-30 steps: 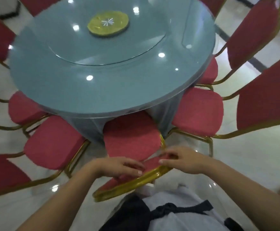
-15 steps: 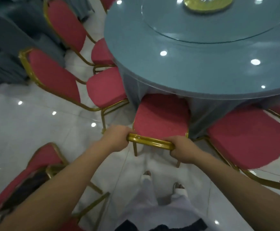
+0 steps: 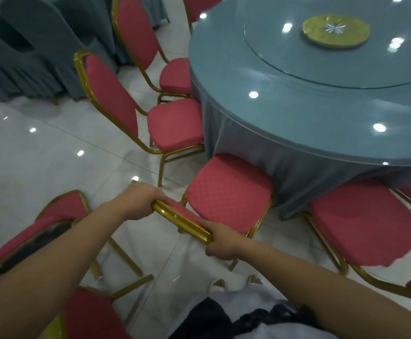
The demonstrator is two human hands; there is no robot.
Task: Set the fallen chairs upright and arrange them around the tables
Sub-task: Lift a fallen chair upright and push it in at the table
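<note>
- A chair (image 3: 226, 194) with a quilted red seat is held by the gold tubular top rail of its backrest; its seat is tucked against the draped skirt of the round bench (image 3: 309, 101).
- The rail's left end is wrapped by the left hand (image 3: 138, 203), fingers closed round the tube.
- The right end is clamped by the right hand (image 3: 221, 241), thumb laid on top and fingers curled beneath.
- The bench is covered in grey-blue cloth under a glossy top, with ceiling lights mirrored in it.
- A round glass turntable (image 3: 341, 57) is seen on the bench, and a gold disc (image 3: 336, 31) is carried at its centre.
- Two more upright chairs (image 3: 116, 99) are ranged along the bench's left, padded red backs framed in shiny gold tube.
- A fallen chair (image 3: 35, 228) is seen lying on the pale glossy floor (image 3: 28, 162) at lower left.
- Another red seat (image 3: 363, 221) is set by the bench at right.
- Grey-covered chairs (image 3: 28, 50) are stacked at upper left.
</note>
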